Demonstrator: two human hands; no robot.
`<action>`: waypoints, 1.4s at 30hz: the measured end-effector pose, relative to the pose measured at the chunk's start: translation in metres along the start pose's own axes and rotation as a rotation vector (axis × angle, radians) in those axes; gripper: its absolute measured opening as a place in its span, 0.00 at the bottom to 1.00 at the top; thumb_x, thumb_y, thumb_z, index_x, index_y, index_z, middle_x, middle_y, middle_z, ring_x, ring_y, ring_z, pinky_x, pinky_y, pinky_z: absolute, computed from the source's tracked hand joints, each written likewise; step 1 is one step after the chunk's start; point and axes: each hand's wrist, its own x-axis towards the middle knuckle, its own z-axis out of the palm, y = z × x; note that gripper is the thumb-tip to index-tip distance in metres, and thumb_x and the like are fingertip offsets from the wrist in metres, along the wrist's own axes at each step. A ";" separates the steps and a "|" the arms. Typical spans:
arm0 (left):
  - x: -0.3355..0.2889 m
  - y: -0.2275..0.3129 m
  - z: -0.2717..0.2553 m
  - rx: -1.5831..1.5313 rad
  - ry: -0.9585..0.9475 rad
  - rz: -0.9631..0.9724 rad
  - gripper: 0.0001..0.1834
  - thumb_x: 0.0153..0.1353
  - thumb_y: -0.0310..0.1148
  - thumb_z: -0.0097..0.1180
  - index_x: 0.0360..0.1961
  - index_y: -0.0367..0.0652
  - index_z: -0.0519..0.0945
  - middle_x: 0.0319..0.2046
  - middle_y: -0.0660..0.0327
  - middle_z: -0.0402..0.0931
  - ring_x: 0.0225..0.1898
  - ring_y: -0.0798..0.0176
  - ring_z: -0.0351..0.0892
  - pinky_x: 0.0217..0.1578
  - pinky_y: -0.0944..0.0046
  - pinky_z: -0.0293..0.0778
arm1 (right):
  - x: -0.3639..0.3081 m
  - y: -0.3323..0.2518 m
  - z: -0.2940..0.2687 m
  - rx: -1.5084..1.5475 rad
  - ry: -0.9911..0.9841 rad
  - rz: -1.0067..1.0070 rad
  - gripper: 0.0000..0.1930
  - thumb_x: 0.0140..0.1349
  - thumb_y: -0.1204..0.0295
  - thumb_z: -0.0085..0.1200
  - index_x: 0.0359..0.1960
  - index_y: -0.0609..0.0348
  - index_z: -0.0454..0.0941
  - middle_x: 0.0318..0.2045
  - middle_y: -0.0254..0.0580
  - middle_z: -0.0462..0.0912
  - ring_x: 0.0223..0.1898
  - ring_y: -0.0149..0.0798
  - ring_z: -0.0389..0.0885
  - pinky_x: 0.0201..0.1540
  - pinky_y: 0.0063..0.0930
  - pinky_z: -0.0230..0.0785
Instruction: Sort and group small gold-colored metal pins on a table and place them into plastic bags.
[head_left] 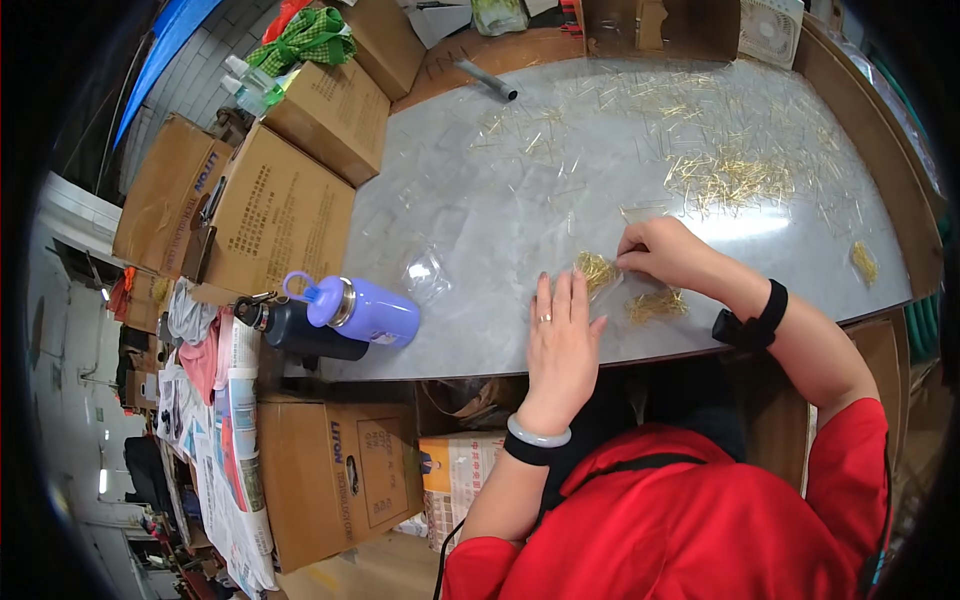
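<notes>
My left hand [563,345] lies flat on the grey tabletop, fingers stretched out and holding nothing. Its fingertips touch or nearly touch a small bundle of thin gold-coloured metal pins [594,268], perhaps in clear plastic. From the other side, my right hand [652,252] reaches to the same bundle with thumb and fingers pinched at its edge. What the pinch holds is too small to make out. Closer to the table's front edge sits a second little heap of gold pins [655,306], just below my right hand.
A wide heap of loose gold pins [735,180] spreads over the far right, with a small bunch [863,262] near the right edge. At left stand a purple bottle [380,312], a black bottle [305,330] and cardboard boxes [285,215]. A dark tube [488,80] lies at the back.
</notes>
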 end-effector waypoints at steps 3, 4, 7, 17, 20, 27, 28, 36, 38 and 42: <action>-0.006 0.005 0.006 -0.069 0.059 0.006 0.30 0.70 0.33 0.53 0.68 0.31 0.62 0.68 0.42 0.60 0.71 0.36 0.54 0.69 0.45 0.57 | -0.013 -0.002 -0.001 0.058 -0.008 0.052 0.09 0.61 0.69 0.61 0.37 0.63 0.82 0.28 0.47 0.85 0.29 0.43 0.84 0.35 0.36 0.74; -0.006 0.006 0.008 -0.103 0.077 0.001 0.29 0.70 0.33 0.53 0.68 0.31 0.63 0.68 0.42 0.60 0.71 0.36 0.54 0.69 0.45 0.57 | -0.014 -0.002 -0.001 0.037 0.020 0.033 0.09 0.62 0.69 0.60 0.37 0.63 0.82 0.29 0.48 0.85 0.30 0.45 0.83 0.36 0.36 0.74; -0.004 0.007 0.010 -0.171 0.136 -0.027 0.28 0.70 0.33 0.52 0.68 0.32 0.64 0.68 0.43 0.60 0.71 0.37 0.55 0.68 0.46 0.57 | -0.014 -0.004 0.000 -0.019 0.064 0.007 0.10 0.65 0.68 0.56 0.37 0.64 0.80 0.30 0.51 0.84 0.33 0.51 0.83 0.38 0.39 0.73; 0.001 0.004 0.020 -0.092 0.153 0.012 0.27 0.71 0.36 0.52 0.67 0.35 0.67 0.67 0.46 0.62 0.69 0.41 0.59 0.67 0.47 0.59 | -0.014 -0.020 -0.008 -0.446 0.078 -0.132 0.07 0.66 0.69 0.54 0.37 0.61 0.77 0.36 0.52 0.80 0.38 0.60 0.82 0.40 0.51 0.74; 0.001 0.006 0.019 -0.066 0.167 0.009 0.27 0.71 0.37 0.52 0.66 0.35 0.68 0.66 0.47 0.64 0.68 0.42 0.60 0.67 0.48 0.59 | -0.015 -0.021 -0.007 -0.480 0.010 -0.128 0.06 0.66 0.70 0.54 0.36 0.60 0.76 0.36 0.51 0.80 0.39 0.59 0.81 0.40 0.50 0.74; 0.002 0.008 0.023 0.007 0.167 0.011 0.27 0.70 0.36 0.54 0.65 0.34 0.69 0.65 0.49 0.65 0.67 0.44 0.61 0.67 0.48 0.60 | -0.021 -0.005 -0.008 -0.329 0.039 -0.121 0.07 0.66 0.69 0.55 0.37 0.61 0.75 0.36 0.49 0.80 0.39 0.57 0.81 0.41 0.47 0.73; 0.002 0.007 0.024 0.015 0.164 0.010 0.27 0.69 0.36 0.54 0.65 0.34 0.69 0.65 0.49 0.65 0.67 0.44 0.61 0.67 0.48 0.60 | -0.022 -0.006 -0.009 -0.317 0.038 -0.127 0.07 0.66 0.69 0.55 0.37 0.61 0.75 0.36 0.49 0.80 0.39 0.57 0.81 0.41 0.47 0.73; 0.003 0.009 0.024 0.024 0.174 0.024 0.28 0.69 0.35 0.54 0.66 0.32 0.68 0.65 0.49 0.65 0.67 0.44 0.61 0.68 0.48 0.60 | -0.024 -0.008 0.015 -0.181 0.149 -0.176 0.07 0.64 0.68 0.57 0.34 0.59 0.77 0.33 0.48 0.80 0.38 0.56 0.81 0.40 0.47 0.73; 0.003 0.009 0.025 0.033 0.169 0.025 0.28 0.69 0.35 0.54 0.66 0.32 0.68 0.65 0.49 0.65 0.67 0.44 0.60 0.68 0.49 0.59 | -0.032 -0.014 0.012 -0.229 0.181 -0.152 0.07 0.63 0.68 0.58 0.34 0.58 0.80 0.31 0.47 0.80 0.38 0.55 0.82 0.39 0.46 0.74; 0.002 0.009 0.023 0.049 0.158 0.016 0.28 0.70 0.36 0.53 0.66 0.32 0.68 0.65 0.48 0.65 0.67 0.43 0.60 0.68 0.49 0.58 | -0.046 -0.012 0.003 -0.315 0.244 -0.170 0.08 0.60 0.69 0.59 0.38 0.57 0.82 0.33 0.45 0.81 0.40 0.51 0.82 0.41 0.43 0.75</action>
